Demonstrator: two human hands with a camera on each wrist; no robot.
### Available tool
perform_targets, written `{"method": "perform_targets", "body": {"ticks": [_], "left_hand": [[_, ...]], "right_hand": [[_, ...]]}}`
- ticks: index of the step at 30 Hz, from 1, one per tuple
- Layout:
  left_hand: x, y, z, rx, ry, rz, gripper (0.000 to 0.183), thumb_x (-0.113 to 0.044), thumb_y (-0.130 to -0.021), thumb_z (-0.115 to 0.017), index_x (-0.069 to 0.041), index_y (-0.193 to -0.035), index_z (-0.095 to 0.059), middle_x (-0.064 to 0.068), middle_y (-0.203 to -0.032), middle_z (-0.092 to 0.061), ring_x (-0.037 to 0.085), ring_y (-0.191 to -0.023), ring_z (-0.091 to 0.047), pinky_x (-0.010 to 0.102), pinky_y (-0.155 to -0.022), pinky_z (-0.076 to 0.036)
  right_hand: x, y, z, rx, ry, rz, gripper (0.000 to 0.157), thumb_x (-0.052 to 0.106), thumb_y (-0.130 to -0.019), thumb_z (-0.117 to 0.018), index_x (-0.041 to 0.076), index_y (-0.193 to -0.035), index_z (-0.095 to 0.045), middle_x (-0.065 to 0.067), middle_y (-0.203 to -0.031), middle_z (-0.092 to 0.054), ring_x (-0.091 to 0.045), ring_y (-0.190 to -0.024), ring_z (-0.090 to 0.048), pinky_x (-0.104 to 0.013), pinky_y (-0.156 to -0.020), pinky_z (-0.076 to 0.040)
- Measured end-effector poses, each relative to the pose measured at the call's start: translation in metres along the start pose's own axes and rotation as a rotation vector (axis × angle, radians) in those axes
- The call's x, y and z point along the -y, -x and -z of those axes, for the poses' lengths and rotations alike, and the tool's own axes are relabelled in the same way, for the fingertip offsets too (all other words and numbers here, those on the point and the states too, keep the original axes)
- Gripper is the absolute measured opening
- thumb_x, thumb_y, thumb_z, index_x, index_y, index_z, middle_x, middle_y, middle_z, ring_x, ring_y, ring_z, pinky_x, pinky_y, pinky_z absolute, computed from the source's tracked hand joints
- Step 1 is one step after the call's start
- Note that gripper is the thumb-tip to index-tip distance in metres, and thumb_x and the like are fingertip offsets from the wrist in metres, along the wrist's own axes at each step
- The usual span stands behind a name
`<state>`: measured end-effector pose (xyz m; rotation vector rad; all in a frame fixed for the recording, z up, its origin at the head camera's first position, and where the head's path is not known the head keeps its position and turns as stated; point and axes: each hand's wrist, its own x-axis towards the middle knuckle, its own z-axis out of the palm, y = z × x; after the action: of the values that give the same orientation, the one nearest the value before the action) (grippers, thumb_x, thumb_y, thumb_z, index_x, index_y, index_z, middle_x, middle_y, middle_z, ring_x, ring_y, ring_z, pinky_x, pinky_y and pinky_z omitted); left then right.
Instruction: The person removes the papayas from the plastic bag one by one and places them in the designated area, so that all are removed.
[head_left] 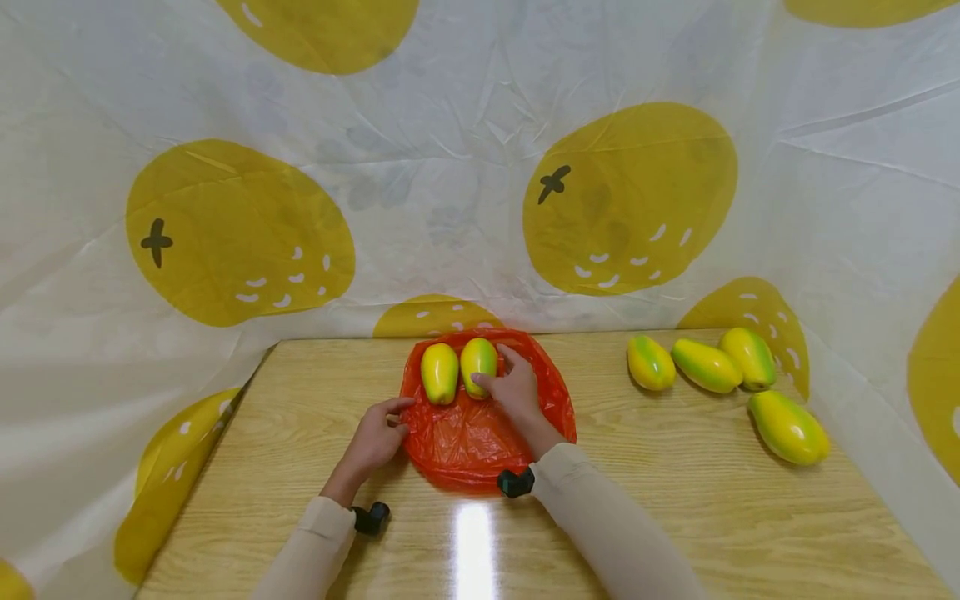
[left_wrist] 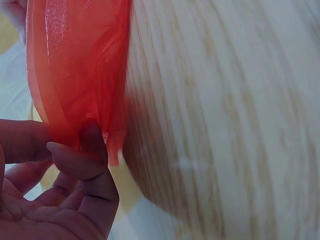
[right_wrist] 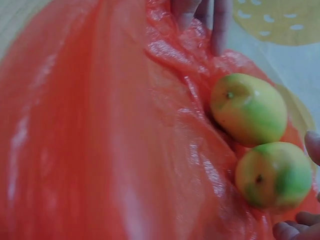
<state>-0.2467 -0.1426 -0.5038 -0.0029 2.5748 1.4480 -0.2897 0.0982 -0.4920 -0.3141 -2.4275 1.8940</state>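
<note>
A red plastic bag [head_left: 465, 446] lies spread on the table, its mouth wide. Two yellow-green papayas sit side by side on its far part: a left papaya [head_left: 439, 375] and a right papaya [head_left: 478, 358]. At the bag's left edge, my left hand [head_left: 377, 435] pinches the thin plastic between thumb and finger; the left wrist view shows this red film [left_wrist: 80, 65] close up. My right hand [head_left: 517, 387] is at the right papaya, thumb and fingers spread around it. In the right wrist view its fingertips [right_wrist: 295, 230] are right beside that papaya [right_wrist: 274, 176].
On the right of the wooden table [head_left: 622, 475] lie several more papayas, among them one nearer me [head_left: 790, 427] and one closest to the bag [head_left: 650, 363]. A white curtain [head_left: 435, 208] printed with yellow fruit hangs behind the table and along its sides.
</note>
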Motion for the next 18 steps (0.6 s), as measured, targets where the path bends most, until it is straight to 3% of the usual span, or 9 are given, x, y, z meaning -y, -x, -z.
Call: {"method": "perform_targets", "body": {"ticks": [4, 11, 18], "left_hand": [[-0.001, 0.000, 0.000, -0.005, -0.006, -0.003, 0.048, 0.005, -0.095, -0.054, -0.004, -0.142, -0.062, 0.022, -0.129, -0.061, 0.028, -0.098, -0.062, 0.028, -0.072, -0.053], [-0.002, -0.002, -0.001, -0.016, -0.021, -0.017, 0.049, 0.006, -0.095, -0.054, -0.005, -0.141, -0.063, 0.021, -0.129, -0.062, 0.029, -0.100, -0.063, 0.029, -0.073, -0.054], [-0.001, -0.002, -0.001, -0.011, -0.023, -0.006, 0.048, 0.006, -0.095, -0.055, -0.005, -0.141, -0.063, 0.022, -0.129, -0.061, 0.028, -0.097, -0.062, 0.029, -0.073, -0.054]], "right_hand": [[0.000, -0.004, -0.010, -0.027, 0.058, 0.012, 0.077, 0.020, -0.088, -0.083, 0.015, -0.156, -0.048, -0.011, -0.155, -0.054, -0.035, -0.135, -0.055, -0.053, -0.115, -0.047], [0.001, -0.010, -0.020, -0.024, 0.099, 0.048, 0.084, 0.020, -0.084, -0.087, 0.016, -0.158, -0.046, -0.011, -0.156, -0.053, -0.036, -0.134, -0.055, -0.053, -0.114, -0.047], [0.000, -0.012, -0.026, -0.027, 0.165, 0.073, 0.082, 0.011, -0.082, -0.086, 0.018, -0.156, -0.050, -0.008, -0.153, -0.056, -0.035, -0.131, -0.056, -0.053, -0.114, -0.047]]}}
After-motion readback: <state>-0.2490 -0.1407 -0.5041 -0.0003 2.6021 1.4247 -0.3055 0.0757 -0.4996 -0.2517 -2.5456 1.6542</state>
